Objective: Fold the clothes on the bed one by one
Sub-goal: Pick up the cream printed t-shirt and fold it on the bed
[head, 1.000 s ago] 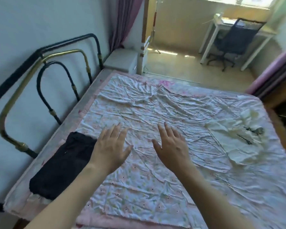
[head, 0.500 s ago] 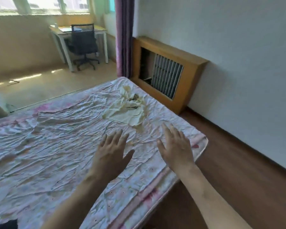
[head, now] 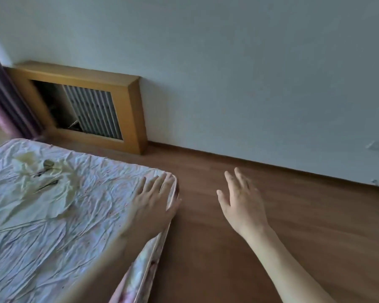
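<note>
A pale cream garment lies crumpled and unfolded on the wrinkled floral bed sheet, toward the left of the view. My left hand hovers over the bed's near right corner, fingers spread, holding nothing. It is well to the right of the garment. My right hand is out over the wooden floor beyond the bed edge, open and empty. The black folded garment seen earlier is out of view.
A wooden radiator cover with a slatted grille stands against the white wall behind the bed. A purple curtain hangs at the far left. Brown wooden floor fills the right side.
The view has swung far to the right, from the headboard side to the bed's right corner and the floor. Both hands stayed open and empty; the black folded garment left the view.
</note>
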